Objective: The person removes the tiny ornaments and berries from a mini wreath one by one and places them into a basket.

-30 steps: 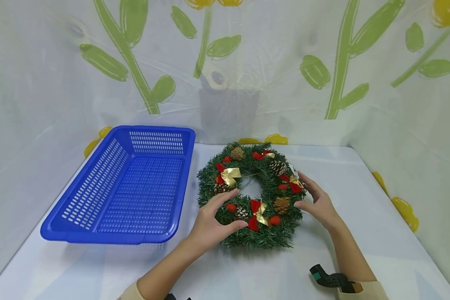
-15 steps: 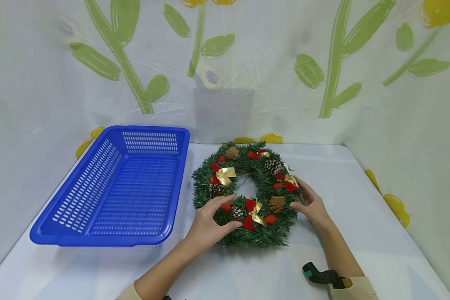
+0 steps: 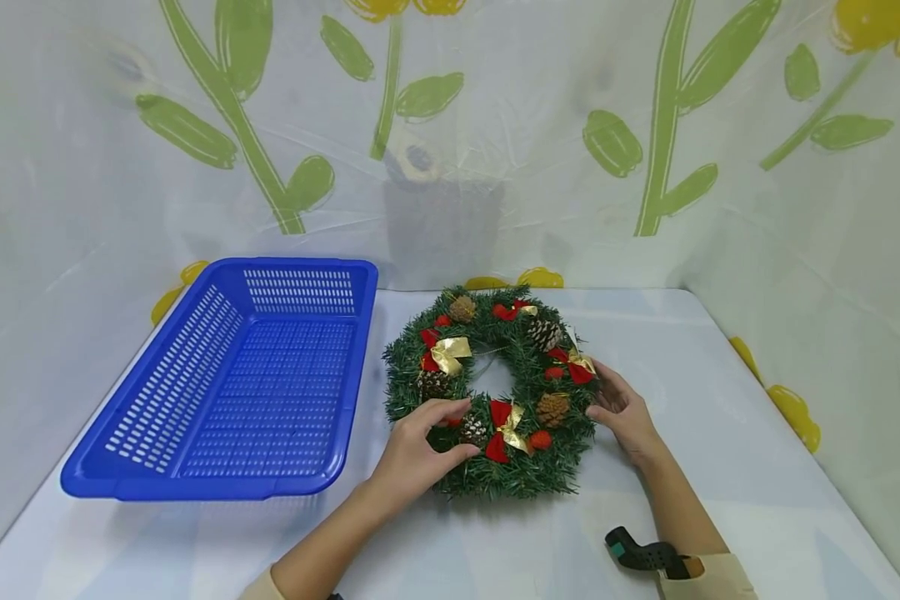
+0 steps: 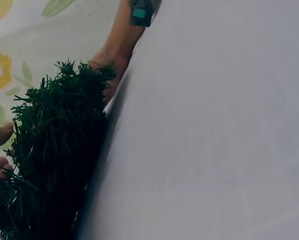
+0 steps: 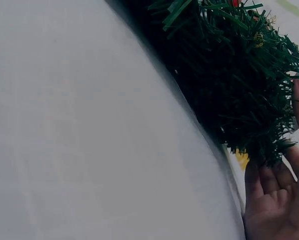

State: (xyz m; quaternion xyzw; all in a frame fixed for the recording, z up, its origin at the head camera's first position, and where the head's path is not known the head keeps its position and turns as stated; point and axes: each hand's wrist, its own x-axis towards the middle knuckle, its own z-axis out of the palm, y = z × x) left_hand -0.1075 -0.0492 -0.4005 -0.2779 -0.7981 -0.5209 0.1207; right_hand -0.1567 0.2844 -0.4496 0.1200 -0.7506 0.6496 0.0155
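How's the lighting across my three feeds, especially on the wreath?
Head: bright, wreath clear, soft shadow in front of the blue basket; left wrist: dim, wreath nearly black toward its lower right; right wrist: also dim, wreath's lower-left side nearly black, upper needles readable.

A blue basket (image 3: 270,400) stands before flowered sheeting (image 3: 525,167).

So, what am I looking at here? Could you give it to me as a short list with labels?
Wreath: green, lying on the table
Trim: red and gold bows, pine cones, red balls
Left hand: at the wreath's near-left part; firmness of hold unclear
Right hand: curled at the wreath's right edge
Basket: blue, with holes, left of the wreath
Backdrop: pale, with printed flowers
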